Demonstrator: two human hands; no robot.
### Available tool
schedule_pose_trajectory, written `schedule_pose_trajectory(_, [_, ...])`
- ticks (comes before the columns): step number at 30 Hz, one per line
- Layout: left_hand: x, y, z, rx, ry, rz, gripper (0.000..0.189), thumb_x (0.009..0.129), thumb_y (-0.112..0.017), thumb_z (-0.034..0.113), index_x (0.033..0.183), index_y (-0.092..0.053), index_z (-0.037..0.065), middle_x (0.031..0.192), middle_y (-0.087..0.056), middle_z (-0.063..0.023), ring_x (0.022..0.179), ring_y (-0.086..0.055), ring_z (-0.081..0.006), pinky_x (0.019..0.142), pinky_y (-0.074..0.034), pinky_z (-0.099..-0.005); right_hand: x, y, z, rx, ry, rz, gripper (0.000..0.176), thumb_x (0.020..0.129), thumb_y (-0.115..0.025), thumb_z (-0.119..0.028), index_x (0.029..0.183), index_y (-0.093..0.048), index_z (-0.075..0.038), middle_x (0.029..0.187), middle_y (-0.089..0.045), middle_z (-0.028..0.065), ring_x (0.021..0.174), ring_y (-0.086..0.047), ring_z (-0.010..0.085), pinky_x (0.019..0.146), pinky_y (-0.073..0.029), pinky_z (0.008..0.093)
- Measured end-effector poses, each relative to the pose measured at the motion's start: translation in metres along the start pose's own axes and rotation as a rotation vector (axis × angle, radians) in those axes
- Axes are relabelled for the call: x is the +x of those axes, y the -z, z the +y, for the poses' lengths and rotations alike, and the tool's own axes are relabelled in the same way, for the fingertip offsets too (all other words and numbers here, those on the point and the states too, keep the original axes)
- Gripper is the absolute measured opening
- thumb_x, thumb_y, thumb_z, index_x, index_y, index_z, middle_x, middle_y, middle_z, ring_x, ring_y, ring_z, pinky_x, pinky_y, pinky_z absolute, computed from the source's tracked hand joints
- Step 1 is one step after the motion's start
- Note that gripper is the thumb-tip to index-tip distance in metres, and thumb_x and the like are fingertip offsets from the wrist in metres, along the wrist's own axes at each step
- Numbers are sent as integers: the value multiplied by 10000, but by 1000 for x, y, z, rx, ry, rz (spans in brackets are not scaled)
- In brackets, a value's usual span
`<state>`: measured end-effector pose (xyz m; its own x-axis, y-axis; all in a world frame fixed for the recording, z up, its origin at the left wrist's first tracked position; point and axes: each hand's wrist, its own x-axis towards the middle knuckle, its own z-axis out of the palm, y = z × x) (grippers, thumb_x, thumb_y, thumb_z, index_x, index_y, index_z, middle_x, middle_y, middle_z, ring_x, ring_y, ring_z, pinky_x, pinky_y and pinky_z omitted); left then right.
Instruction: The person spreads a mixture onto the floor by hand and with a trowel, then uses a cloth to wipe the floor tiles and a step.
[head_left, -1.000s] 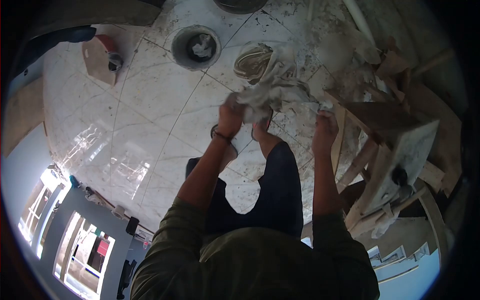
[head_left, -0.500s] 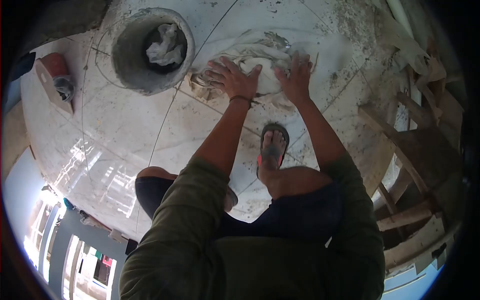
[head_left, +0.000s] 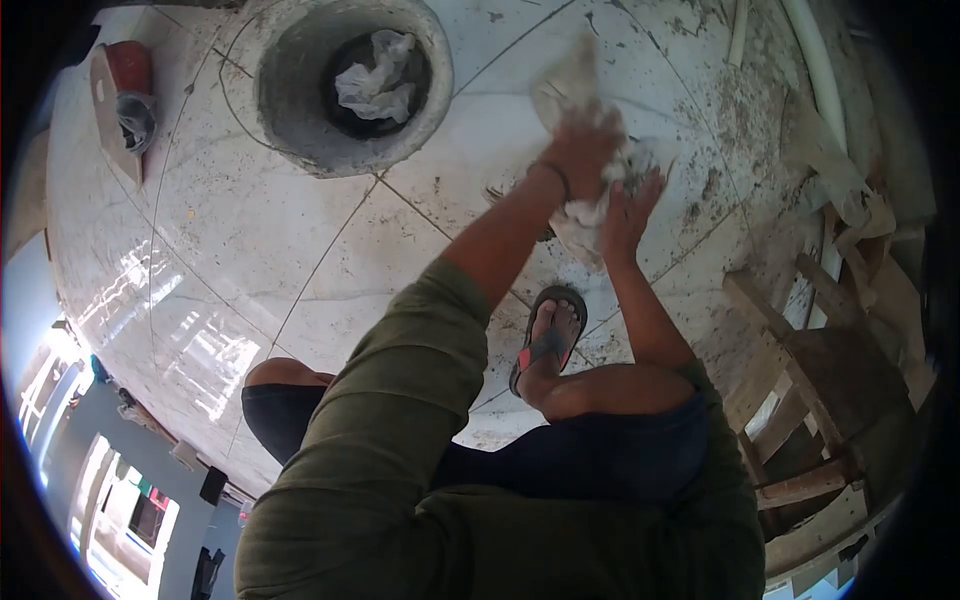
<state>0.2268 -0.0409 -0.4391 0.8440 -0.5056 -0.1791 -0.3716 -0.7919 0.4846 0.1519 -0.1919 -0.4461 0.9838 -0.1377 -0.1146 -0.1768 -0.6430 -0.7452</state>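
Observation:
A dirty whitish cloth point(head_left: 578, 232) lies bunched on the tiled floor in front of my foot, part of it smeared by motion. My left hand point(head_left: 588, 148) is over the middle of it, blurred, so its fingers cannot be made out. Beside the cloth's right edge is my right hand point(head_left: 628, 218), its fingers stretched out and its thumb apart. Some of the cloth between the two hands is hidden.
A cement-crusted bucket point(head_left: 432, 70) with a crumpled plastic bag point(head_left: 377, 80) inside stands at the upper left. Farther left lies a board point(head_left: 112, 125) with a red object on it. Wooden framing point(head_left: 800, 370) and a pale pipe point(head_left: 815, 65) line the right side.
My left hand has swept right and is now close to my right hand. The cloth, spread flat before, has been gathered to the right. My right hand has shifted a little lower and right.

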Motion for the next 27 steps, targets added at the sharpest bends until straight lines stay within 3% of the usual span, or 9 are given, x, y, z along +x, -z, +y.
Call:
schedule_pose_trajectory(4, [-40, -47, 36, -104, -104, 22, 769, 785, -636, 385, 1452, -406, 79, 1597, -220, -112, 1459, -181, -394, 1181, -157, -523, -15, 17, 8, -13, 96, -68, 815, 960, -557, -382, 1524, -135, 27, 1569, -75, 319, 1468, -63, 453, 1178, -100, 502])
schedule_pose_trajectory(7, [-81, -38, 41, -149, -72, -58, 783, 792, -638, 387, 1454, -387, 52, 1585, -224, -160, 1454, -193, -395, 1179, -182, -496, -28, 25, 18, -13, 198, -125, 895, 919, -608, -437, 1530, -132, 11, 1566, -74, 327, 1459, -68, 476, 1168, -105, 538])
schedule_pose_trajectory(10, [-131, -39, 38, -295, 267, 115, 849, 795, -661, 435, 1474, -338, 40, 1566, -208, -237, 1452, -184, -411, 1168, -172, -535, -40, 15, 8, -242, 333, -142, 968, 873, -650, -494, 1541, -131, -23, 1560, -72, 338, 1450, -72, 502, 1152, -107, 582])
schedule_pose_trajectory(13, [-167, -48, 40, -88, 592, 164, 987, 755, -696, 530, 1501, -277, 37, 1583, -128, -257, 1444, -171, -457, 1146, -161, -598, -59, 2, -14, -340, 470, -240, 1000, 844, -664, -534, 1547, -139, -54, 1559, -79, 336, 1440, -97, 518, 1114, -155, 636])
schedule_pose_trajectory(16, [-161, -41, 43, -127, 688, 196, 1094, 692, -731, 584, 1506, -258, 27, 1587, -50, -274, 1433, -98, -528, 1105, -133, -684, -59, -1, -12, -387, 399, -158, 976, 853, -659, -504, 1537, -154, -24, 1564, -107, 316, 1440, -118, 513, 1102, -178, 647])
schedule_pose_trajectory(19, [-137, -28, 45, -160, 759, 77, 1160, 662, -753, 581, 1518, -198, 29, 1584, 22, -291, 1432, 65, -547, 1096, -53, -709, -39, -4, 6, -412, 300, -91, 911, 865, -653, -448, 1512, -204, 8, 1562, -139, 304, 1435, -148, 506, 1098, -194, 647])
schedule_pose_trajectory(20, [-130, -26, 43, -159, 735, 53, 1161, 656, -750, 551, 1528, -176, 44, 1586, 31, -290, 1432, 85, -545, 1089, -41, -718, -34, -4, 3, -449, 283, -106, 806, 876, -640, -376, 1473, -282, 28, 1547, -190, 303, 1427, -178, 503, 1090, -206, 657])
schedule_pose_trajectory(27, [-67, -20, 28, -157, 569, 49, 1075, 689, -717, 496, 1529, -202, 66, 1595, 7, -262, 1439, 61, -532, 1082, -92, -728, 38, -4, 14, -459, 442, -113, 582, 890, -598, -202, 1396, -420, 24, 1522, -292, 267, 1399, -251, 500, 1098, -233, 628])
